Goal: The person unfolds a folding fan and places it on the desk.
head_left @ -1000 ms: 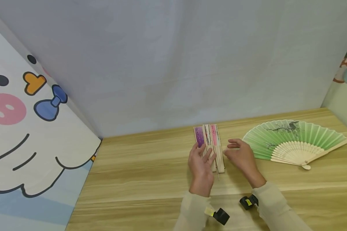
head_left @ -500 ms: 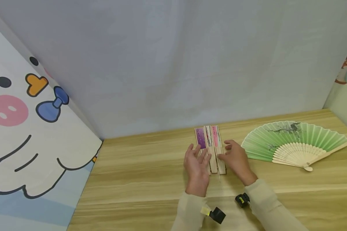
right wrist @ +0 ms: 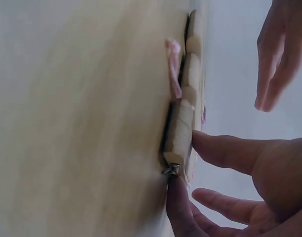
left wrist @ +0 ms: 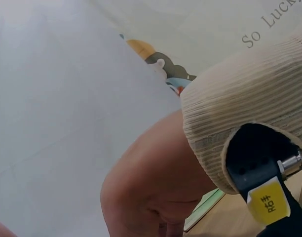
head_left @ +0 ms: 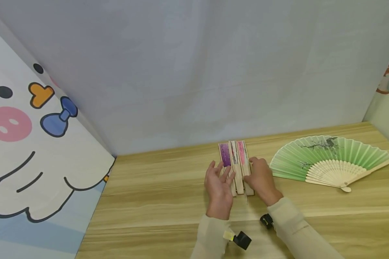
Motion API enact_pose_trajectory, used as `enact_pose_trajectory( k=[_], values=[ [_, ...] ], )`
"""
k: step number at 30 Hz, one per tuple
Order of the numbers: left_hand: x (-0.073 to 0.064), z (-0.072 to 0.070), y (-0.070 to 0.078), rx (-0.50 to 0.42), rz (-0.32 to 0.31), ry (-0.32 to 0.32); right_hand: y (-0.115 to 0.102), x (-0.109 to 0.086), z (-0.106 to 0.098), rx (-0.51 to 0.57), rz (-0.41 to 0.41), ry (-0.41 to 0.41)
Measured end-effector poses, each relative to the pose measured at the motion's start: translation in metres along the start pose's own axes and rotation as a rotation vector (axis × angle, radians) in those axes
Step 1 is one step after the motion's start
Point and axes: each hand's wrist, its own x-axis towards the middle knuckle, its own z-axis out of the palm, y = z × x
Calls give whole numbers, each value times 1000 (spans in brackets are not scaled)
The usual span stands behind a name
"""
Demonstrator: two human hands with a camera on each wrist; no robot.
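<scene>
Three folded hand fans lie side by side on the table: a purple one (head_left: 225, 154), a white patterned one (head_left: 234, 153) and a pink one (head_left: 241, 151). My right hand (head_left: 262, 180) is at the pink fan's right side. In the right wrist view its thumb and a finger pinch the nearest folded fan (right wrist: 179, 131) by its rivet end. My left hand (head_left: 218, 192) hovers palm up beside the purple fan, fingers loosely bent, holding nothing. Its own wrist view mostly shows the right hand (left wrist: 141, 182). A pink tassel (right wrist: 173, 66) hangs off the fans.
To the right a green fan (head_left: 337, 151) lies spread on the wooden table (head_left: 155, 201). A grey cloth (head_left: 194, 72) stands behind the table, and a cartoon-printed panel (head_left: 45, 151) rises at the left. Both wrists wear black cameras.
My right hand has come left and taken hold of the pink folded fan. My left hand has shifted slightly left. The fans on the table look unmoved apart from a small camera shift.
</scene>
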Motion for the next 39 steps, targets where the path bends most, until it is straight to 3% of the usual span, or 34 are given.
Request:
enact_pose_trajectory(
  k=[8,22,27,33,39],
  values=[
    [1,0,0,-5,-9,9,0,3,-3,-47,-48,-4],
    [2,1,0,-2,-19,-7,4,4,-11,27,73,-121],
    [1,2,-1,23,-32,-8,5,1,-15,49,112,-153],
    [0,4,-6,56,-31,-28,4,-4,-18,81,104,-139],
    [1,6,-12,173,17,-40,2,-9,-24,118,96,-118]
  ],
)
